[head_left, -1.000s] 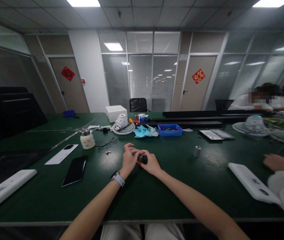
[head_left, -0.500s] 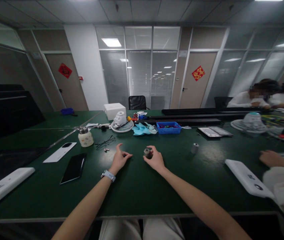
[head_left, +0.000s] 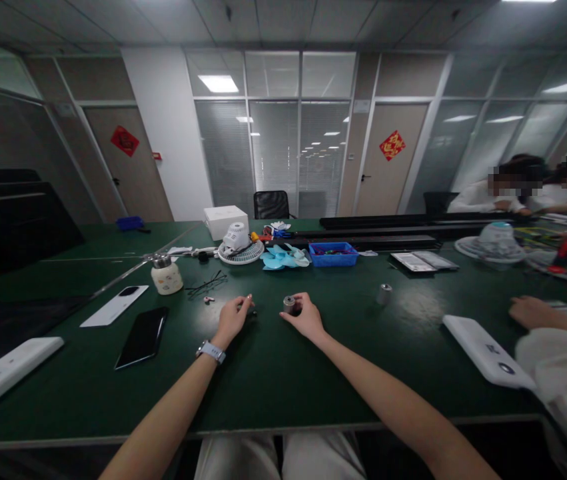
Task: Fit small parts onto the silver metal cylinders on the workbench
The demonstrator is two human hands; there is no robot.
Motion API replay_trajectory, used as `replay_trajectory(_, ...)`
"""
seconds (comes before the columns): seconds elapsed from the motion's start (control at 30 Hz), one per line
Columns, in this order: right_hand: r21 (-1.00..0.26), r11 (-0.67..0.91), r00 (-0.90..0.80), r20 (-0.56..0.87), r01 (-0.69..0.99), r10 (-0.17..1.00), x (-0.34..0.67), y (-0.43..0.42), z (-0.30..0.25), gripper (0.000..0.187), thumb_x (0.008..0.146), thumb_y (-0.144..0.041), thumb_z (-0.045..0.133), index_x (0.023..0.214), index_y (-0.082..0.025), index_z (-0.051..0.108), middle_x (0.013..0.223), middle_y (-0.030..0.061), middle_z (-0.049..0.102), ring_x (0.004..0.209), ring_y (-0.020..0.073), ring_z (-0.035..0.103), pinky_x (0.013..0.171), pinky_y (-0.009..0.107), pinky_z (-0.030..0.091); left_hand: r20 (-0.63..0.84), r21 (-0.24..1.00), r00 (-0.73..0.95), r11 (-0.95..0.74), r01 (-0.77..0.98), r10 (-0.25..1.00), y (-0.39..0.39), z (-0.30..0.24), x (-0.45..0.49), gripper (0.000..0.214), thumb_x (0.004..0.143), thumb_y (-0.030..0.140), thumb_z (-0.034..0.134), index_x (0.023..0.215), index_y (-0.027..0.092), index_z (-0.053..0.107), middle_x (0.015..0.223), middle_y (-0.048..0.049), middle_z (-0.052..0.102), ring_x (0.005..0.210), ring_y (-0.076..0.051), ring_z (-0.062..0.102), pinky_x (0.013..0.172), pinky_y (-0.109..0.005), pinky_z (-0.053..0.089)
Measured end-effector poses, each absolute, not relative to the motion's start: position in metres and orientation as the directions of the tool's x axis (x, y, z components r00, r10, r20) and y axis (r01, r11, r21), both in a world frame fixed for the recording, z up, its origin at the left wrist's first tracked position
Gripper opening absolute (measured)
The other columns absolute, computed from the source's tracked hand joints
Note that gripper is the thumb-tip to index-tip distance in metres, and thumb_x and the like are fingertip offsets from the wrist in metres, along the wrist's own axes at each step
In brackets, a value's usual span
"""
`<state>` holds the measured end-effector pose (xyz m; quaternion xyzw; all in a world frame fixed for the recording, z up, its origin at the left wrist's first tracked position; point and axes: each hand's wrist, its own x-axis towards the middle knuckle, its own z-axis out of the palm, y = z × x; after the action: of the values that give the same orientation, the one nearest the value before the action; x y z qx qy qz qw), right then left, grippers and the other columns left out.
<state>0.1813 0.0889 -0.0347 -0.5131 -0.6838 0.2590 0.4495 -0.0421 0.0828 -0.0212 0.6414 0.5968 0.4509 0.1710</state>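
Observation:
In the head view my right hand (head_left: 307,316) has its thumb and fingers curved round a small upright metal cylinder (head_left: 288,305), silvery with a dark fitting in its top. To the left of it, my left hand (head_left: 233,320), with a watch on the wrist, has its fingers drawn together. Whether anything sits between them I cannot make out; a small dark spot shows just beside the fingertips. A second metal cylinder (head_left: 384,294) stands farther right on the green table (head_left: 283,387), apart from both hands.
At the left lie a black phone (head_left: 142,337), a white phone-shaped panel (head_left: 113,307), a cream bottle (head_left: 167,277) and glasses (head_left: 207,283). Behind are a fan part (head_left: 239,247), blue blades (head_left: 283,257) and a blue tray (head_left: 334,255). A co-worker's hand (head_left: 540,313) rests near a white case (head_left: 486,353).
My left hand has gone from spread fingers to closed ones. The right hand keeps its hold on the cylinder. A red tool at far right has shifted, and the view has turned slightly.

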Motion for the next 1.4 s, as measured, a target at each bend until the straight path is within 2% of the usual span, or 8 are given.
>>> replay_trajectory(0.13, -0.909, 0.236, 0.008, 0.254, 0.343, 0.967, 0.182, 0.094, -0.032, 0.048, 0.057, -0.036, 0.079, 0.091, -0.021, 0.048, 0.088, 0.0041, 0.069, 0.083, 0.0190, 0.066, 0.078, 0.036, 0.051, 0.409, 0.693, -0.147, -0.202, 0.692, 0.900, 0.080, -0.014, -0.043, 0.049, 0.083, 0.052, 0.036, 0.054, 0.020, 0.060, 0.072, -0.0068, 0.070, 0.075, -0.023, 0.063, 0.071, -0.032, 0.044)
replay_trajectory(0.3, -0.999, 0.020, 0.010, 0.020, -0.047, 1.000, 0.188, 0.102, -0.019, 0.033, 0.060, -0.025, 0.077, 0.083, -0.018, 0.053, 0.088, 0.0064, 0.070, 0.083, 0.0190, 0.067, 0.078, 0.033, 0.053, 0.454, 0.665, -0.193, -0.187, 0.723, 0.870, 0.081, -0.015, -0.046, 0.041, 0.079, 0.042, 0.038, 0.055, 0.020, 0.062, 0.068, -0.0056, 0.067, 0.081, -0.024, 0.059, 0.079, -0.034, 0.042)
replay_trajectory(0.43, -0.941, -0.137, -0.093, -0.114, -0.308, 0.989, 0.198, 0.102, -0.006, 0.020, 0.073, -0.026, 0.066, 0.090, -0.019, 0.059, 0.097, 0.0066, 0.069, 0.081, 0.0157, 0.066, 0.073, 0.030, 0.053, 0.466, 0.678, -0.207, -0.197, 0.709, 0.860, 0.081, -0.017, -0.047, 0.036, 0.077, 0.037, 0.038, 0.066, 0.020, 0.068, 0.076, -0.0064, 0.069, 0.090, -0.024, 0.056, 0.087, -0.037, 0.039)
replay_trajectory(0.57, -0.828, -0.316, -0.193, -0.254, -0.464, 0.948, 0.203, 0.096, 0.002, 0.015, 0.081, -0.030, 0.054, 0.091, -0.020, 0.059, 0.104, 0.0061, 0.068, 0.072, 0.0124, 0.063, 0.065, 0.027, 0.051, 0.445, 0.696, -0.186, -0.208, 0.688, 0.876, 0.081, -0.017, -0.048, 0.038, 0.077, 0.037, 0.037, 0.052, 0.021, 0.060, 0.081, -0.0080, 0.069, 0.094, -0.025, 0.054, 0.089, -0.038, 0.038)
replay_trajectory(0.73, -0.783, -0.391, -0.255, -0.302, -0.484, 0.919, 0.200, 0.092, 0.003, 0.014, 0.084, -0.028, 0.047, 0.087, -0.019, 0.058, 0.101, 0.0065, 0.068, 0.063, 0.0109, 0.060, 0.062, 0.026, 0.049, 0.448, 0.697, -0.181, -0.214, 0.684, 0.876, 0.082, -0.018, -0.049, 0.040, 0.077, 0.031, 0.035, 0.041, 0.022, 0.047, 0.093, -0.0091, 0.068, 0.098, -0.025, 0.052, 0.091, -0.040, 0.038)
replay_trajectory(1.0, -0.592, -0.513, -0.359, -0.367, -0.622, 0.858, 0.202, 0.090, 0.007, 0.021, 0.086, -0.036, 0.046, 0.086, -0.016, 0.054, 0.085, 0.0073, 0.066, 0.065, 0.0122, 0.061, 0.059, 0.024, 0.049, 0.429, 0.691, -0.181, -0.192, 0.697, 0.885, 0.082, -0.019, -0.048, 0.039, 0.076, 0.029, 0.035, 0.041, 0.020, 0.049, 0.102, -0.0112, 0.065, 0.099, -0.025, 0.052, 0.090, -0.037, 0.038)
replay_trajectory(1.13, -0.467, -0.583, -0.438, -0.388, -0.665, 0.811, 0.208, 0.091, 0.009, 0.033, 0.085, -0.042, 0.046, 0.096, -0.012, 0.053, 0.087, 0.0112, 0.065, 0.075, 0.0178, 0.063, 0.063, 0.030, 0.052, 0.444, 0.646, -0.191, -0.166, 0.745, 0.875, 0.082, -0.020, -0.049, 0.037, 0.077, 0.033, 0.035, 0.048, 0.020, 0.053, 0.088, -0.0106, 0.065, 0.092, -0.023, 0.055, 0.084, -0.033, 0.039)
replay_trajectory(1.4, -0.421, -0.572, -0.474, -0.322, -0.704, 0.820, 0.211, 0.090, 0.012, 0.044, 0.082, -0.042, 0.051, 0.112, -0.010, 0.049, 0.101, 0.0140, 0.062, 0.099, 0.0260, 0.061, 0.071, 0.037, 0.055, 0.342, 0.669, -0.223, -0.070, 0.740, 0.913, 0.079, -0.018, -0.047, 0.045, 0.085, 0.046, 0.031, 0.064, 0.019, 0.062, 0.072, -0.0057, 0.066, 0.072, -0.020, 0.059, 0.064, -0.028, 0.037)
